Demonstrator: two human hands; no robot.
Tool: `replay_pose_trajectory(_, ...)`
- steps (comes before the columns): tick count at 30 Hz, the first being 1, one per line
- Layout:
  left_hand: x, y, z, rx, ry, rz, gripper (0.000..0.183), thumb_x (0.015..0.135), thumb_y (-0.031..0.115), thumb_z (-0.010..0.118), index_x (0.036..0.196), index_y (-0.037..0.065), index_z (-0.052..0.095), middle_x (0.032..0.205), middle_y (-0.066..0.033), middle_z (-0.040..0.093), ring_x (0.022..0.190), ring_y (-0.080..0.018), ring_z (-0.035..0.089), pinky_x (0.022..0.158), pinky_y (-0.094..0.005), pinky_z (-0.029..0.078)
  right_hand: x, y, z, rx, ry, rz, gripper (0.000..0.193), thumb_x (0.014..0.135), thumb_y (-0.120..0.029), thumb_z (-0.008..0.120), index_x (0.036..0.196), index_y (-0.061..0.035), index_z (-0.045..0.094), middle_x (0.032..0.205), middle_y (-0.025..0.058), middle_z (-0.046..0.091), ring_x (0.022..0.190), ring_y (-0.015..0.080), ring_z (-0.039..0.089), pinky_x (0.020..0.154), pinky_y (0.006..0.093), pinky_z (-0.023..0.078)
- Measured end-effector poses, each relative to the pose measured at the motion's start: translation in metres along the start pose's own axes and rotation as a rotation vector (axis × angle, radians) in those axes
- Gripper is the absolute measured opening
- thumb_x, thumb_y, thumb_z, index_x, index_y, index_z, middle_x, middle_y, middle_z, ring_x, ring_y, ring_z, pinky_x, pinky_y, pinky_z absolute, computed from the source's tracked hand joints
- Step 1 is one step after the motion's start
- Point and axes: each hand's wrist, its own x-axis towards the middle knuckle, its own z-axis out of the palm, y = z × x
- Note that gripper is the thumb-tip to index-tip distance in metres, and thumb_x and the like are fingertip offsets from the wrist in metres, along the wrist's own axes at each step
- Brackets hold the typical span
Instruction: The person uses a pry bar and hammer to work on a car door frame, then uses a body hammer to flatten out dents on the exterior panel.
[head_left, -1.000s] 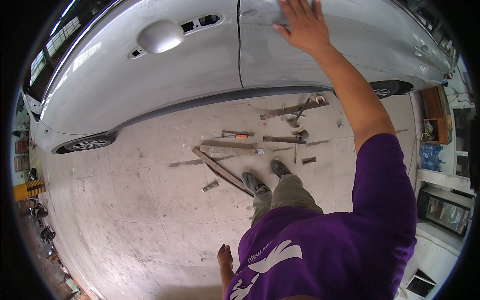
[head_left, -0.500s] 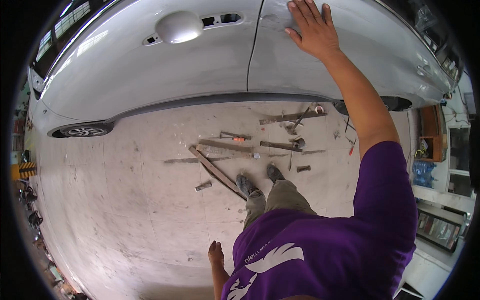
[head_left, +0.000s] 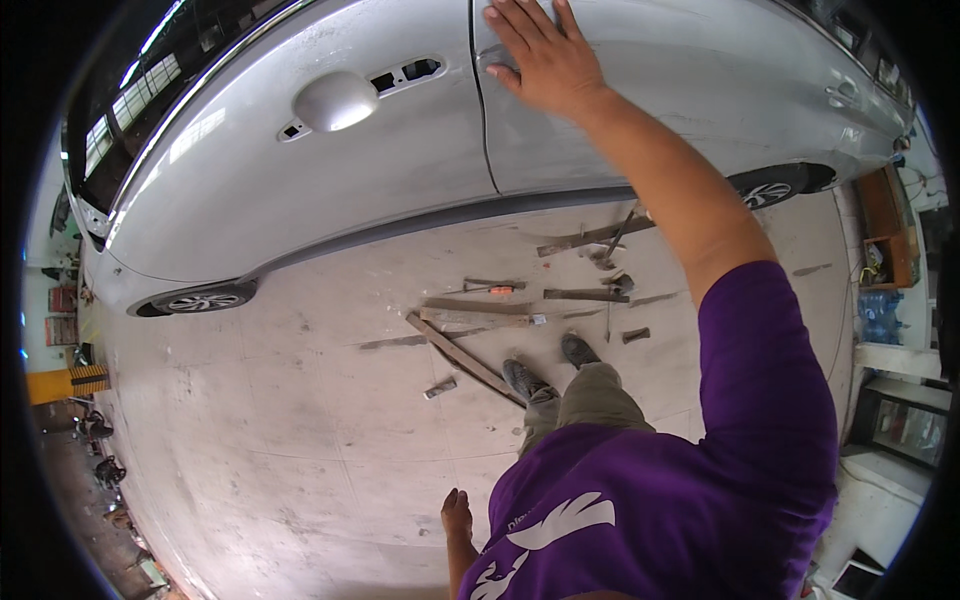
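Far L: 1 yellow/black striped block (head_left: 70, 383) by the floor's edge. Next, silver car (head_left: 400, 165), across the top of view in front of the person; 2 wheels seen, L wheel (head_left: 205, 300) first. Wide bare floor (head_left: 270, 400) below it = most open room. On the car's side, 1 round handle cup (head_left: 337, 100) w/ 3 dark slots around it. Mid floor: 1 short block (head_left: 440, 388), then L hand (head_left: 457, 515), hanging low beside purple shirt (head_left: 650, 490), fingers pointing fwd, touching nothing visible; can't tell if curled. 4 long bars (head_left: 465, 357) approx., 1 orange-handled tool (head_left: 500, 290), other tools jumbled nearby, no. unclear. 2 shoes (head_left: 522, 378) close to the bars, tight footing. 1 panel gap (head_left: 481, 110) runs down the car; just R of it, R hand (head_left: 550, 65) lies flat on the panel, fingers spread, thumb out, arm nearly straight. Hands well apart. R: 1 small dark piece (head_left: 636, 335), R wheel (head_left: 768, 192), blue bottles (head_left: 880, 318), wooden shelf (head_left: 885, 225) at the edge.
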Motion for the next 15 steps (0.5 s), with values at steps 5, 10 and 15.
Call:
replay_pose_trajectory(5,0.024,-0.011,-0.015,0.1,0.016,0.103,0.056,0.093,0.03,0.054,0.134,-0.007,0.052,0.136,-0.0231,0.056,0.129,-0.0314,0.052,0.109,-0.0366,0.038,0.04,0.026,-0.021,0.0,0.052,0.091,0.066,0.091,-0.035,0.054,0.147,-0.0048,0.037,0.155,0.0119,0.034,0.144,0.0299,0.03,0.117,0.0555,0.022)
replay_pose_trajectory(10,0.017,-0.005,-0.026,0.346,-0.04,0.113,0.055,0.093,0.03,0.055,0.135,-0.006,0.052,0.13,-0.0212,0.06,0.114,-0.0264,0.06,0.099,-0.0347,0.045,0.036,0.026,-0.012,0.029,0.132,0.1,0.064,0.091,-0.034,0.054,0.146,-0.005,0.039,0.155,0.0117,0.033,0.144,0.0302,0.028,0.117,0.0545,0.023)
replay_pose_trajectory(15,-0.018,0.036,-0.021,0.253,0.007,0.045,0.057,0.093,0.031,0.056,0.135,-0.007,0.052,0.124,-0.0199,0.064,0.101,-0.0224,0.064,0.092,-0.0329,0.048,0.009,0.024,-0.005,0.06,0.111,0.129,0.064,0.09,-0.032,0.056,0.145,-0.0049,0.04,0.154,0.0119,0.033,0.144,0.0302,0.028,0.115,0.0549,0.025)
